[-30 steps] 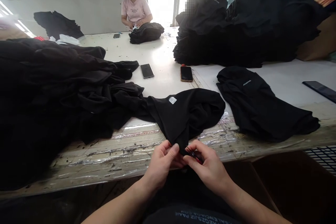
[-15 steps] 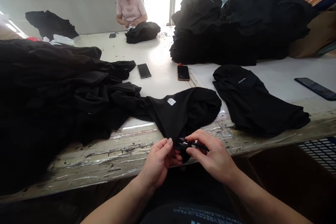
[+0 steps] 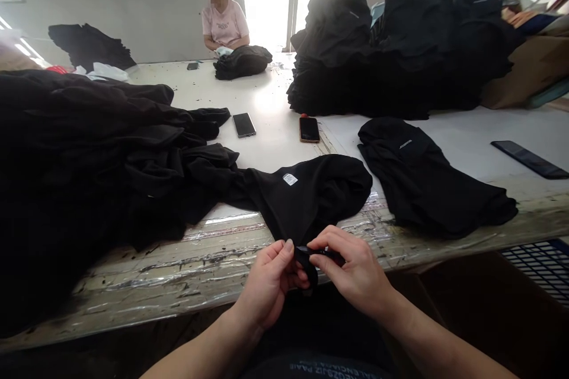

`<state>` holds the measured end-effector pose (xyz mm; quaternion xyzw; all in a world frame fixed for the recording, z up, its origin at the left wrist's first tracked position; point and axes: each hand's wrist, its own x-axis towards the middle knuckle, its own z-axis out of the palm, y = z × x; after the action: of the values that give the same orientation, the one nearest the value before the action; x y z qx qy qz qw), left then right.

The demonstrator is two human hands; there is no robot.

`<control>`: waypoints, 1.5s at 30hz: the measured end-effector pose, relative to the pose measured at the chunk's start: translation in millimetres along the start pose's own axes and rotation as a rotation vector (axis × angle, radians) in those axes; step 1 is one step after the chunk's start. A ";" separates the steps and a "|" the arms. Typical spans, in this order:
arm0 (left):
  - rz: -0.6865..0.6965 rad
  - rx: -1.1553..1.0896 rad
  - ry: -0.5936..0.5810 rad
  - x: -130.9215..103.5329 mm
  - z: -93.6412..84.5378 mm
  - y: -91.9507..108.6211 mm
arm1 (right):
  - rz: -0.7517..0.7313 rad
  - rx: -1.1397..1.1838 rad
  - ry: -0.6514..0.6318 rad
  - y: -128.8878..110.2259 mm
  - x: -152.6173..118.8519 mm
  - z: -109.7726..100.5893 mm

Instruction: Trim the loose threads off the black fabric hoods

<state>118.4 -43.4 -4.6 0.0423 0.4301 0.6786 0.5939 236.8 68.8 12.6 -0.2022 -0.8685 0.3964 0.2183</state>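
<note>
Black garment: it lies over the near edge of the table (image 3: pixel 146 275), between the dark cloth pile (image 3: pixel 89 160) on the left and the folded garment (image 3: pixel 427 183) on the right. The black garment (image 3: pixel 296 204) narrows to a point at the hands and widens away from them, its rounded end towards far right; its long axis runs near to far, leaning right. A white label (image 3: pixel 290 179) faces up near its far edge.
Snips: the dark snips (image 3: pixel 317 251) lie roughly level, long axis left to right, tips pointing left at the pinched cloth. Whether the blades are parted is too small to tell.
Left hand: the left hand (image 3: pixel 267 278) pinches the narrow end between thumb and forefinger, other fingers curled beneath.
Right hand: the right hand (image 3: pixel 355 266) pinches the snips between thumb and fingers, just beside the left hand.
Wire basket: a blue grid (image 3: pixel 533 266) shows at near right, beyond the table edge; contents cannot be made out.
Brown box: a box-like brown form (image 3: pixel 520 71) stands at far right, with coloured cloth (image 3: pixel 533 22) at its top; inside or on it, I cannot tell.
Phones: a silver-edged phone (image 3: pixel 244 125) and an orange-edged phone (image 3: pixel 309 129) lie beyond the garment, both lengthwise near to far.
</note>
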 end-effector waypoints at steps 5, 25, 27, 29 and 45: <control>0.021 0.053 -0.004 0.6 -2.0 -2.8 | 0.038 0.043 0.044 1.3 -3.1 1.9; 0.212 0.223 0.265 77.1 -30.7 52.4 | -0.095 -0.037 -0.251 12.6 -35.1 7.7; 0.219 0.209 0.248 72.5 -27.9 51.0 | -0.041 -0.065 -0.317 14.9 -37.5 2.4; 0.215 0.162 0.218 60.2 -22.1 45.8 | 0.037 -0.037 -0.330 17.2 -37.3 -5.2; 0.227 0.132 0.102 -1.4 -0.1 16.6 | -0.093 -0.060 0.073 -6.2 8.9 -3.7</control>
<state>106.0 -43.3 6.5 0.0949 0.4961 0.7130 0.4864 230.3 71.9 21.6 -0.1826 -0.8799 0.3519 0.2619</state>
